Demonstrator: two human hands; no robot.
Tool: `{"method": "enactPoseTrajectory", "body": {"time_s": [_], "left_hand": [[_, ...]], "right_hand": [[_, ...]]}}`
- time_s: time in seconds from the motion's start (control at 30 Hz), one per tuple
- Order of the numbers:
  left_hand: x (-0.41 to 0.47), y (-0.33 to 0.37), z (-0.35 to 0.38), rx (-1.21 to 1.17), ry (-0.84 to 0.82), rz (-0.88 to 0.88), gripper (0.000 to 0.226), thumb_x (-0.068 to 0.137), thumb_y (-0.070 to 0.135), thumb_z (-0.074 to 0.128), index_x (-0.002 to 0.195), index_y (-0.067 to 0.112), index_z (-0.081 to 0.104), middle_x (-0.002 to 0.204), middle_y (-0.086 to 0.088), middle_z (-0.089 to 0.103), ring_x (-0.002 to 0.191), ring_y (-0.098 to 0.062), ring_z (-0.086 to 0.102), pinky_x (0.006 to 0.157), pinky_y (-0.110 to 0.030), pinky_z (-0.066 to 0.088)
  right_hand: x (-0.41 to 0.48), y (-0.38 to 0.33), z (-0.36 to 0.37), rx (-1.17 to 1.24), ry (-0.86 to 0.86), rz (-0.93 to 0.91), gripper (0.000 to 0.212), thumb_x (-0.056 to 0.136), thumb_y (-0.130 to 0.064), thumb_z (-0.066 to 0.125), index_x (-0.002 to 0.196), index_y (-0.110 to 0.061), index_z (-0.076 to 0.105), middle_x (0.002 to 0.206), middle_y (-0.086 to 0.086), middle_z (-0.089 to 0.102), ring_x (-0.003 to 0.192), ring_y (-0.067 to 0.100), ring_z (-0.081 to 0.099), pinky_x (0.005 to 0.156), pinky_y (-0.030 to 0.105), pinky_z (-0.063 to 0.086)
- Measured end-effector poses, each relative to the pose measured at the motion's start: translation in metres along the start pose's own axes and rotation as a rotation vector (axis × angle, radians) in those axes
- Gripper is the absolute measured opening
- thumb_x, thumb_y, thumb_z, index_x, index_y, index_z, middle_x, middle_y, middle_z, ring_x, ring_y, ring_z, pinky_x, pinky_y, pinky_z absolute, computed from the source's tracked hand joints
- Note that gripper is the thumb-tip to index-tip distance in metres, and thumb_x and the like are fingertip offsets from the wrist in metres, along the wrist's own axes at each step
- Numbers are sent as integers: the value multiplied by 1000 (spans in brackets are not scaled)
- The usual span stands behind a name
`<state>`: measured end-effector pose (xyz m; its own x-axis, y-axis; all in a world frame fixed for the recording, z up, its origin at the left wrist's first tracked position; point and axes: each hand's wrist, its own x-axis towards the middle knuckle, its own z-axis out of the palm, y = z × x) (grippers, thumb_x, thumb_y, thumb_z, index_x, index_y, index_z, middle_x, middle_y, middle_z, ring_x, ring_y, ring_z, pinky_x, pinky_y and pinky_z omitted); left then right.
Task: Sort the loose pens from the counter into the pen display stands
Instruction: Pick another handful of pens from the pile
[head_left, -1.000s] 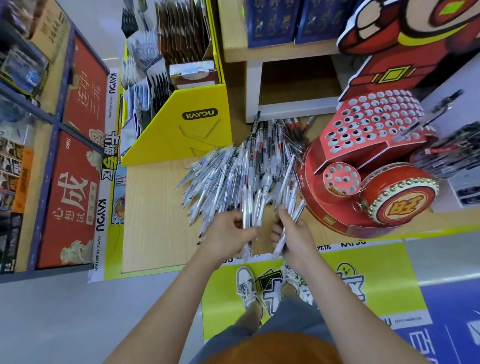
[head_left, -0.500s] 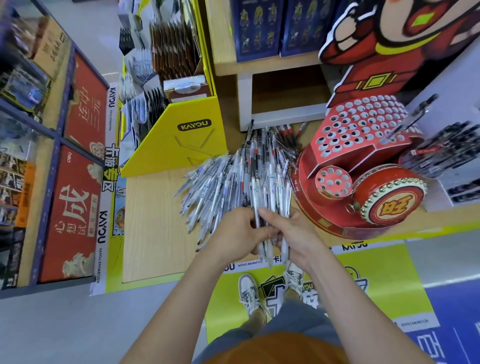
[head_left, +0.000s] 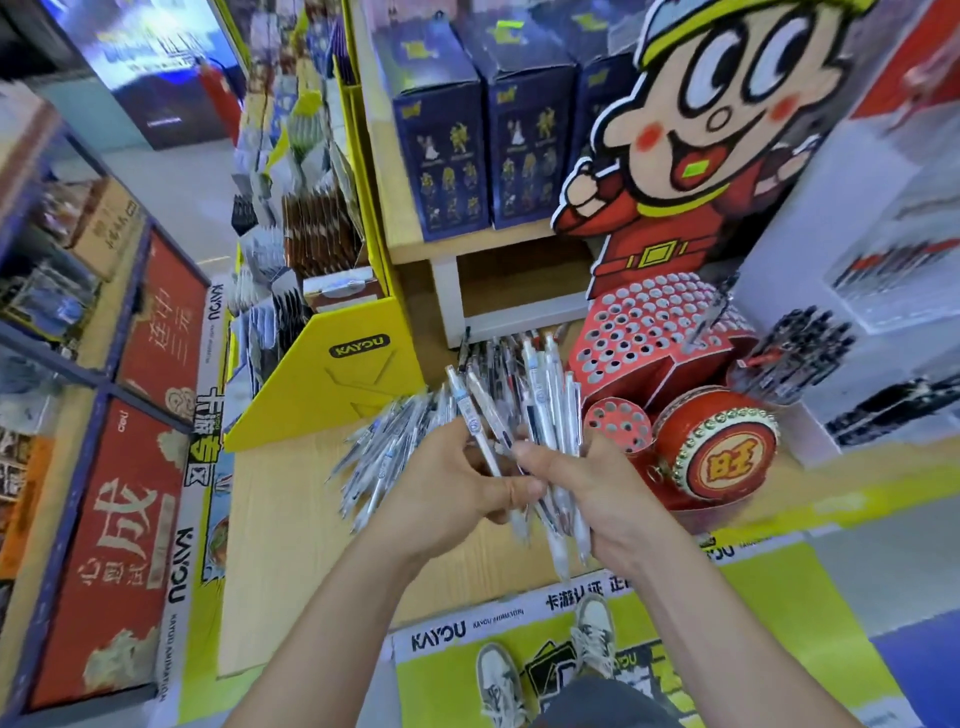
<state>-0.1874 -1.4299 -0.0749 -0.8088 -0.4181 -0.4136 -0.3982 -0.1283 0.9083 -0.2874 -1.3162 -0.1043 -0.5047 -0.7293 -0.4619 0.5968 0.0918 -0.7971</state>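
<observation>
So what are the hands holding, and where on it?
A bunch of white pens. The right hand grips it around the lower barrels; the left hand pinches pens mid-barrel.

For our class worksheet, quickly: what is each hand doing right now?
Left hand: pinches slim white plastic pens.
Right hand: grips a bundle of clear and white plastic pens.

Glossy clear-plastic pens (head_left: 540, 410), a matt pale wood-grain counter (head_left: 291, 525), a printed red cardboard stand (head_left: 649, 332).
</observation>
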Motion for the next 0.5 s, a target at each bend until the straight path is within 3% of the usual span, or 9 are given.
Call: {"method": "enactPoseTrajectory", "body": {"time_s": [0.1,0.2,0.4,0.5], "left_hand": [[-4,13,5,75,-35,25,63,67,0,84,114,24,49,87,-12,71,67,-21,67,58,-31,52],[-5,22,12,268,-24,41,78,61,7,89,118,36,43,83,-2,72,66,-24,66,57,-35,56],[-10,39,28,407,-79,138,80,64,7,87,118,44,42,88,16,69,69,-3,67,55,-24,56],[-14,46,30,339,-160,164,65,73,3,80,112,44,47,91,11,69,68,-8,65,58,-23,54]], "right_hand": [[-12,-10,-2,-35,-61,-15,28,80,-3,69,107,3,65,93,20,74,76,29,71,67,36,60],[-21,-15,-5,-65,-94,-36,38,70,-10,73,106,0,67,97,21,73,83,31,71,75,37,60],[-29,-14,-9,-63,8,-72,24,80,-1,71,104,-5,67,88,13,75,75,24,73,64,32,60],[-33,-21,-14,-110,12,-104,25,81,-5,73,105,-9,68,91,15,75,78,28,72,69,39,59]]}}
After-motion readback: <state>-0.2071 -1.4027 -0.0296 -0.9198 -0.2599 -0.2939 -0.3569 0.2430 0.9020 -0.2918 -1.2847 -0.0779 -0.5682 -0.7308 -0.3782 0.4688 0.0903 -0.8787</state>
